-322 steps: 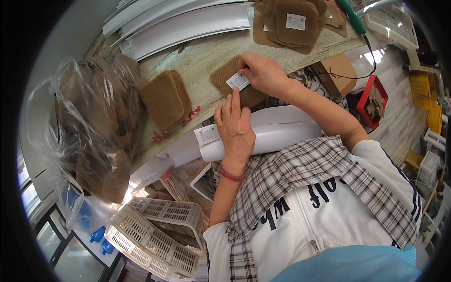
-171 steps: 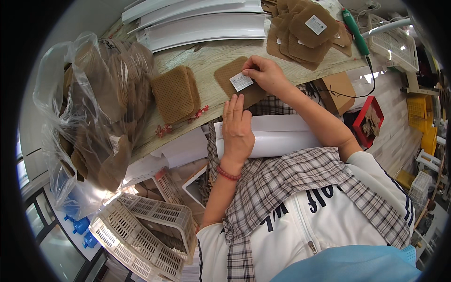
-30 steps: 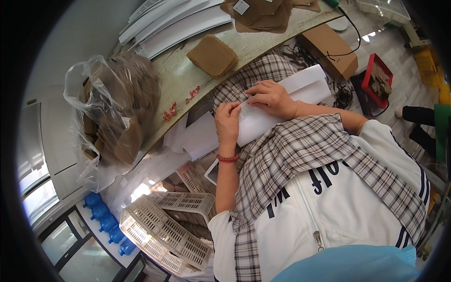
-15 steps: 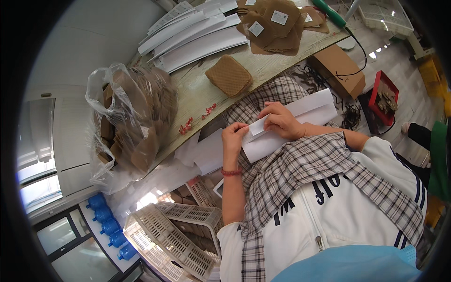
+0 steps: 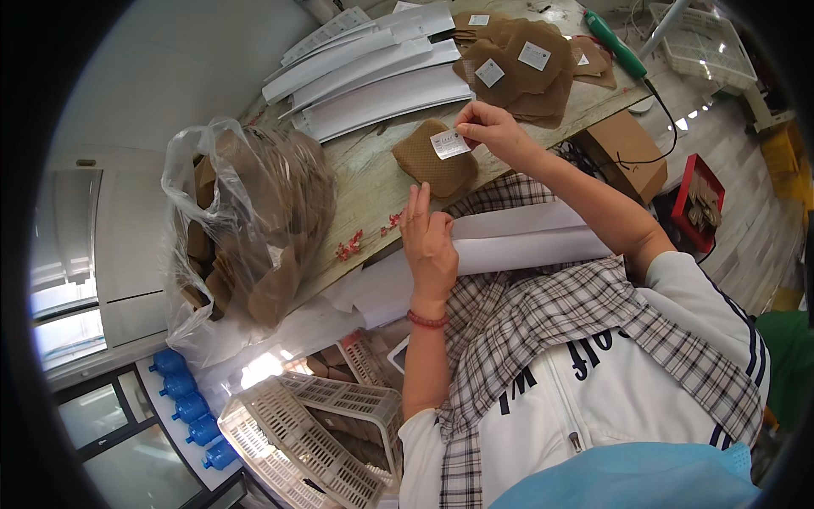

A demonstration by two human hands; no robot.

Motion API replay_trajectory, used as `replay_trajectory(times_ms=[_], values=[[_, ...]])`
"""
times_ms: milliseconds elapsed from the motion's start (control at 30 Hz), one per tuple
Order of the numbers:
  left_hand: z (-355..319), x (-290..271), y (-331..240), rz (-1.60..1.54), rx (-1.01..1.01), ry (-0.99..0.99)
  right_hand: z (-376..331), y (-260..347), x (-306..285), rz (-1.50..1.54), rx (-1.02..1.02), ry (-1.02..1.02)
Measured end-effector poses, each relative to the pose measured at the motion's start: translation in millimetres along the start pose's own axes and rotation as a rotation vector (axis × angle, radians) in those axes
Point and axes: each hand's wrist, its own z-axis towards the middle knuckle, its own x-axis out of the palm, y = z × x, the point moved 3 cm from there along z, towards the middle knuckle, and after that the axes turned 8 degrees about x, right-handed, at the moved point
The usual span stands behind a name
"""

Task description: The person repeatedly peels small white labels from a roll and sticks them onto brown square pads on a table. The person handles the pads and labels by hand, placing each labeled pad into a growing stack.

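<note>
My right hand (image 5: pixel 492 131) pinches a small white label (image 5: pixel 449 144) and holds it over a brown fabric piece (image 5: pixel 435 163) lying on the wooden table (image 5: pixel 365 182). My left hand (image 5: pixel 428 242) rests with fingers together on a long white backing sheet (image 5: pixel 526 246) lying across my lap, just below the table edge. At the far side of the table lies a heap of brown pieces with labels on them (image 5: pixel 526 64).
A clear plastic bag full of brown pieces (image 5: pixel 246 229) stands at the left. Long white strips (image 5: pixel 373 72) lie at the back. White plastic crates (image 5: pixel 314 424) sit on the floor. A cardboard box (image 5: pixel 627 153), a red bin (image 5: pixel 699 204) and a green-handled tool (image 5: pixel 615 42) are at the right.
My right hand has lifted off the white sheet on my lap and carried a label up to the brown piece on the table. My left hand stays on the sheet.
</note>
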Motion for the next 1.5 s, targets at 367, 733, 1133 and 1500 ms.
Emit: replay_trajectory(times_ms=[367,733,1133,1500], values=[[9,9,16,-0.055,0.02,0.08,33,-16,14,-0.339,0.136,0.015],[9,10,17,-0.051,0.011,0.087,33,-9,16,-0.427,0.152,0.013],[8,11,17,-0.058,0.005,0.091,35,-10,18,-0.534,0.115,0.009],[6,12,16,-0.056,0.0,0.1,32,-6,20,-0.627,0.11,-0.02]])
